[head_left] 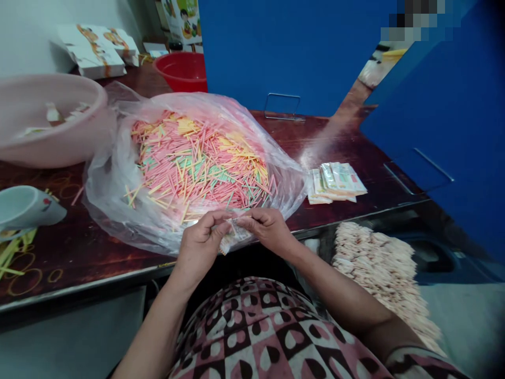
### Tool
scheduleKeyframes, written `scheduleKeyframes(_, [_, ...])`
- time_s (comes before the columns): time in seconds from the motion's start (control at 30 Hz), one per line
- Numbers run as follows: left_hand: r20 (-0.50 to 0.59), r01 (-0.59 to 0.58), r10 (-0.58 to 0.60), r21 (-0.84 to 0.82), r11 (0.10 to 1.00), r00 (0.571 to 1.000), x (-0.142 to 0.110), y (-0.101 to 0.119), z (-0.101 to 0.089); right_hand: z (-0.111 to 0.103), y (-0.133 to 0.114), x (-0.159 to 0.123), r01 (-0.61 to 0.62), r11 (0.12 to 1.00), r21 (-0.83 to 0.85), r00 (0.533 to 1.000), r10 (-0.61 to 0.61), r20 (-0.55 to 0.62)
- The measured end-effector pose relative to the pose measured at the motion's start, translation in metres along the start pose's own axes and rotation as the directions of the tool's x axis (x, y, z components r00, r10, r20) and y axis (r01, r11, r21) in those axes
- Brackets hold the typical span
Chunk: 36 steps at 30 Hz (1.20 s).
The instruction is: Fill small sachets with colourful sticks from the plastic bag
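Between my two hands, at the table's front edge, is a small printed plastic packet (233, 235). My left hand (203, 237) pinches its left side between thumb and fingers. On the other side, my right hand (270, 227) is closed on the packet's upper right. The fingers partly cover it, so its contents cannot be made out. Just beyond the hands lies a large clear plastic bag (112, 210), spread open and heaped with thin pink, yellow and green sticks (201, 163). To the right, several flat printed packets (337, 181) lie overlapping on the dark table (315, 134).
A pink basin (51, 152) with small items stands at left, above a white mug (29, 208) and yellow strips (13, 255). Behind are a red basin (181, 68) and white boxes (98, 50). Blue panels (276, 52) bound the table. A ruffled beige cover (374, 273) lies lower right.
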<state>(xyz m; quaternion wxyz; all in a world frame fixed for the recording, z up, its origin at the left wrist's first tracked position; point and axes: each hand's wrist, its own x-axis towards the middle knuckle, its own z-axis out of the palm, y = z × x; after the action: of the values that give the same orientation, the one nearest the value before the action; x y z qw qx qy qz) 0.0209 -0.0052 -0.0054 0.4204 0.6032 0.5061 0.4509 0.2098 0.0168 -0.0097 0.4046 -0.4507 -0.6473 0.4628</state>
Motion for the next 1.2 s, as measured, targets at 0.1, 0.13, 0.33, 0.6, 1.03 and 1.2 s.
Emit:
scheduleKeyframes(0.1, [0.04, -0.057, 0.055, 0.048, 0.997, 0.998, 0.003, 0.001, 0.0, 0.002, 0.001, 0.001, 0.077, 0.987, -0.142, 0.996, -0.083, -0.031])
scheduleKeyframes(0.13, [0.055, -0.101, 0.097, 0.071, 0.992, 0.994, 0.004, 0.002, -0.001, 0.002, 0.001, 0.003, 0.104, 0.981, -0.165, 0.994, -0.107, -0.012])
scheduleKeyframes(0.33, [-0.015, -0.276, 0.289, 0.253, 0.927, 0.957, 0.008, 0.002, -0.008, -0.042, 0.018, 0.052, 0.179, 0.952, -0.248, 0.984, -0.176, 0.033])
scheduleKeyframes(0.6, [-0.031, -0.279, 0.3, 0.285, 0.917, 0.953, 0.008, -0.015, -0.005, -0.11, 0.036, 0.109, 0.3, 0.37, -0.879, 0.948, -0.018, 0.316])
scheduleKeyframes(1.03, [-0.064, -0.215, 0.24, 0.267, 0.939, 0.969, 0.009, -0.028, -0.003, -0.123, 0.049, 0.139, 0.686, -0.037, -0.727, 0.723, -0.085, 0.686])
scheduleKeyframes(1.2, [-0.078, -0.212, 0.24, 0.266, 0.94, 0.968, 0.01, -0.031, -0.002, -0.12, 0.058, 0.141, 0.709, -0.026, -0.704, 0.693, -0.155, 0.704])
